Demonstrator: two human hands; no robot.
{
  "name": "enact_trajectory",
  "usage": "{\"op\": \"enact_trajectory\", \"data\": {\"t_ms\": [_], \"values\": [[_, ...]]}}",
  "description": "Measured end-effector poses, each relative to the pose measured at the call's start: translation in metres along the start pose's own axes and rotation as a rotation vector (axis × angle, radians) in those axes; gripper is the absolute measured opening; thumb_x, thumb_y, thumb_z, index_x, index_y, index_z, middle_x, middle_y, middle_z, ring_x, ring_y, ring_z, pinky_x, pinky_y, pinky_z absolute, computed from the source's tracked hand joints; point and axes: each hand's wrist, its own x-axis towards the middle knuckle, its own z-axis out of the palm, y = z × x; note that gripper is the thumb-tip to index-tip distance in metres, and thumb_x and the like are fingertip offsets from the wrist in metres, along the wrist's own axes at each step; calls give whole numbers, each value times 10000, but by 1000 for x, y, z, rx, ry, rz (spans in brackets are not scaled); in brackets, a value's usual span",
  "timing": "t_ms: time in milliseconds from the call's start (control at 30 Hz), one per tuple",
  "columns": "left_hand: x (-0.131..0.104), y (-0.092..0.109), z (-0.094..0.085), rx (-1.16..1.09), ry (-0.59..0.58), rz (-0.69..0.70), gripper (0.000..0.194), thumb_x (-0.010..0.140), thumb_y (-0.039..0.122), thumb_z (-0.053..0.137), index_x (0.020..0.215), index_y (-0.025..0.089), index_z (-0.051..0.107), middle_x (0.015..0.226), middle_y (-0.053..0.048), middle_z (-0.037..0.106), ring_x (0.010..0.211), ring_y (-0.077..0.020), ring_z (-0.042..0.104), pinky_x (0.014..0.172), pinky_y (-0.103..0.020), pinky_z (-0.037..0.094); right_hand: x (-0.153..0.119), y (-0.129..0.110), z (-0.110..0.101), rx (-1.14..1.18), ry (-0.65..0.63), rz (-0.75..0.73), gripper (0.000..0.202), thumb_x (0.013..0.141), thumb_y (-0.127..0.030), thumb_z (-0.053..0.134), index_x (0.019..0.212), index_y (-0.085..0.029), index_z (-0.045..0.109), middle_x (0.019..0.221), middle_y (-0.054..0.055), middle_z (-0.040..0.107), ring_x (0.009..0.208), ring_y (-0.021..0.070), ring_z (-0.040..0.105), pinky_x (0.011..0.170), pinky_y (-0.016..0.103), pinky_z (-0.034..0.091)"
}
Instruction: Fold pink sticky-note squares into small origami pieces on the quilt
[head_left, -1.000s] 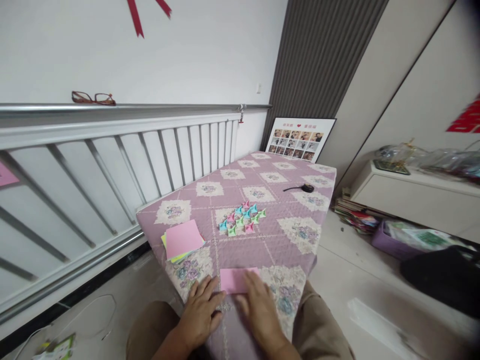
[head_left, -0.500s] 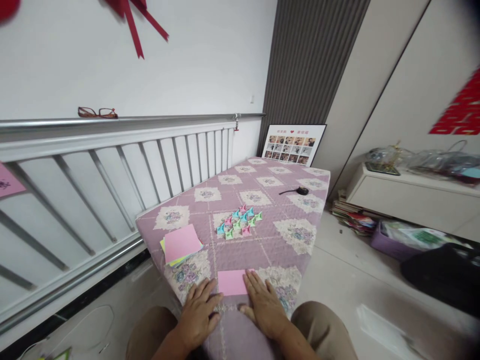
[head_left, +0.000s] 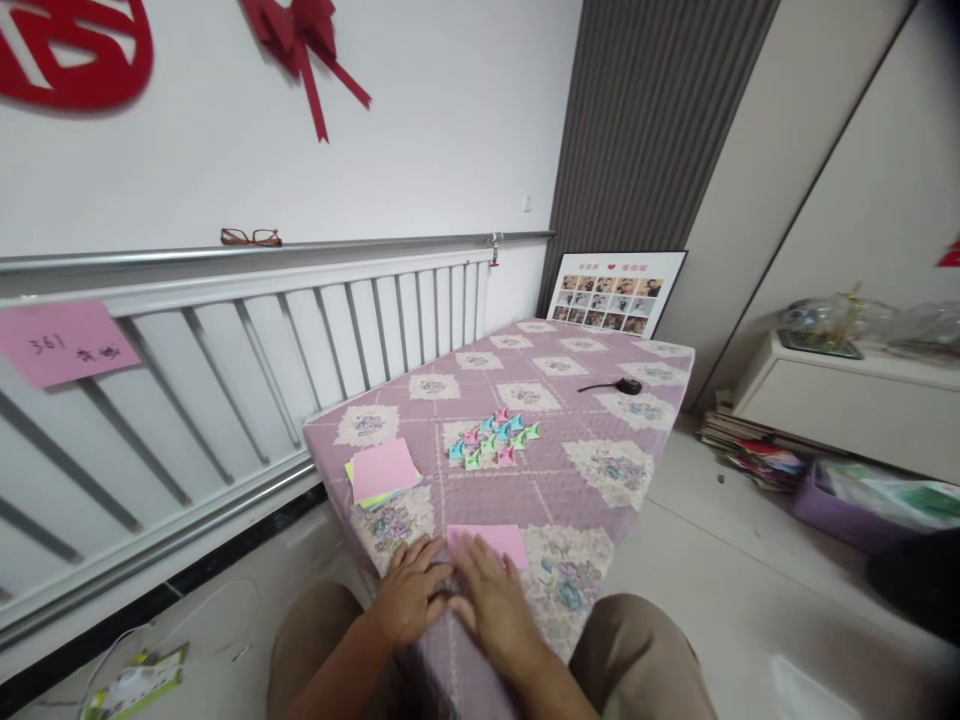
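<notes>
A folded pink sheet of paper (head_left: 506, 542) lies flat at the near end of the cloth-covered table. My right hand (head_left: 495, 605) rests over its left and middle part with fingers stretched out, slightly blurred. At the sheet's left edge is my left hand (head_left: 411, 592), palm down and fingers spread, close beside the right one. Part of the paper is hidden under the right fingers. To the left sits a stack of square coloured paper (head_left: 384, 470), pink on top. Beyond the sheet stands a group of small folded paper pieces (head_left: 489, 442) in pink, blue and green.
The purple floral tablecloth (head_left: 517, 490) covers a table against a white radiator (head_left: 300, 340). A black tape measure (head_left: 628, 386) lies toward the far right. Glasses (head_left: 251, 237) rest on the pipe above. A framed photo board (head_left: 615, 292) leans at the far end.
My right hand has slid left across the pink sheet, from its right side toward my left hand. The camera view has turned a little to the left.
</notes>
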Motion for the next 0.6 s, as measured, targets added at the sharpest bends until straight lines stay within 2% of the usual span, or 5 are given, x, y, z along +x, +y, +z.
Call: {"op": "enact_trajectory", "data": {"t_ms": [100,200,367,533,600], "values": [[0,0,1,-1,-4,-6,493,847,353,515,1335,326,450,1522,-8,265,1396,-264,182,1115,-525,118,-4,-10,11,40,-94,-24,626,854,-402,491,1429,-196,351,1498,86,315,1393,261,238,1107,478,188],[0,-1,5,9,26,-14,535,818,313,543,1342,353,444,1516,-8,278,1387,-277,199,1103,-534,140,-15,14,8,-11,-24,84,503,886,-408,432,1360,-243,466,1491,37,339,1391,270,241,1096,495,198],[2,0,12,-17,92,-34,455,836,319,540,1286,369,501,1484,-2,339,1365,-277,245,1093,-543,149,-31,59,-2,-105,141,268,523,905,-441,370,1347,-186,486,1451,50,408,1369,275,294,1075,484,254],[15,4,12,35,223,19,252,839,291,572,1084,270,625,1429,-22,407,1342,-261,269,1093,-453,230,-33,68,5,-126,237,257,493,895,-446,390,1299,-207,542,1406,50,473,1336,280,357,1048,484,303],[24,6,9,124,208,95,168,849,263,572,1001,223,631,1359,-37,478,1291,-239,344,1070,-395,286,-32,70,9,-134,259,243,478,891,-437,403,1286,-213,555,1391,50,491,1323,281,378,1038,482,318]]}}
